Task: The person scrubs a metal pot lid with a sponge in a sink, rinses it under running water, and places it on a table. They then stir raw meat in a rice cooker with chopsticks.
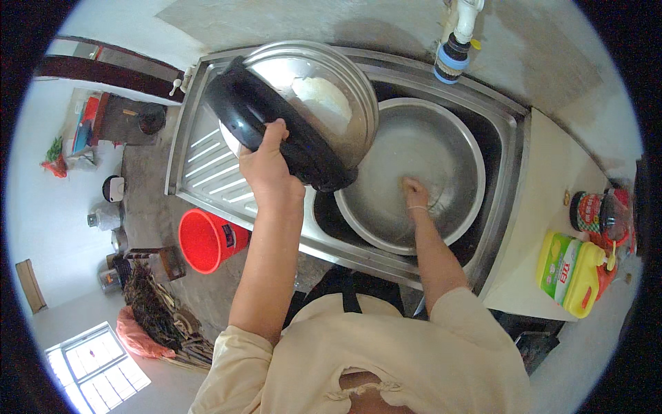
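Observation:
My left hand grips the thick black handle of a large domed stainless-steel lid. The lid is tilted above the sink, partly over the ribbed drainboard and partly over the basin's left rim. Below and to its right, a wide round metal basin sits in the sink bowl, holding cloudy water. My right hand is down inside the basin, its fingers at the water. Something small and yellowish shows at the fingertips; whether the hand grips it is unclear.
A capped white pipe with a blue-ringed filter tap hangs over the sink's back edge. On the right counter stand a yellow detergent jug and a dark jar. A red bucket is on the floor at left, with firewood beyond.

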